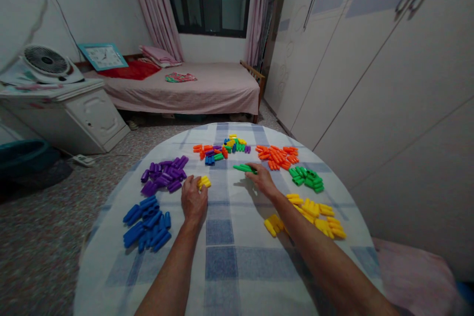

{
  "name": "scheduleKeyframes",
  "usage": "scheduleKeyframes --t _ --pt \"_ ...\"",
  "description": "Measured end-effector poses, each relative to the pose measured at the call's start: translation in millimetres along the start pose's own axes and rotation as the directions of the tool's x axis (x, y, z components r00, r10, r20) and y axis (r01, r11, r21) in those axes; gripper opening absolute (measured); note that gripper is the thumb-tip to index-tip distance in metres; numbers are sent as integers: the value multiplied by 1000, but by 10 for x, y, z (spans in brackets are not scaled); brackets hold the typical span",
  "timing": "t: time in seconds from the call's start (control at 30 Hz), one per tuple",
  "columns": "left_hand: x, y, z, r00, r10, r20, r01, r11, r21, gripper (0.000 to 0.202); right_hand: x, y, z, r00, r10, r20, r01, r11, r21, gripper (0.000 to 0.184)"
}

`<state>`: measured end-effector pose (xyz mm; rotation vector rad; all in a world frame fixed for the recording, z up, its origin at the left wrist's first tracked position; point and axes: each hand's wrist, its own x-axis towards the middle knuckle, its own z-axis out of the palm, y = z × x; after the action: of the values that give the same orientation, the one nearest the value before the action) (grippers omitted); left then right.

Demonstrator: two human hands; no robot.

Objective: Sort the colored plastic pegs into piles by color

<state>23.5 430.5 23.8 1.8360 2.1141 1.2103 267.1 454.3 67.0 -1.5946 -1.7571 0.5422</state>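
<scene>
Small plastic tubes lie sorted by colour on a round table with a checked cloth (229,261). My left hand (193,198) is closed on yellow tubes (204,182) near the table's middle. My right hand (262,177) pinches green tubes (243,168) just right of centre. A mixed pile (222,149) of several colours sits at the far edge. Purple tubes (165,175) and blue tubes (148,222) lie to the left. Orange tubes (277,155), a green pile (307,179) and a yellow pile (314,212) lie to the right, the yellow pile partly behind my right forearm.
Beyond the table stands a bed with a pink cover (192,89). A white cabinet (70,113) with a fan (48,63) on it is at the left. White wardrobe doors (370,84) line the right. A power strip (84,160) lies on the floor.
</scene>
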Motion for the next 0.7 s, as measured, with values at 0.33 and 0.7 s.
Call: scheduleKeyframes --t 0.33,0.7 --pt "-4 -2 -2 1000 8 3 -9 1000 16 37 -314 941 -1199 951 -14 -310 -146 861 -487 36" --pt "0 53 -39 1000 -13 24 13 1000 0 37 -494 747 -1055 936 -40 -351 -185 791 -584 46"
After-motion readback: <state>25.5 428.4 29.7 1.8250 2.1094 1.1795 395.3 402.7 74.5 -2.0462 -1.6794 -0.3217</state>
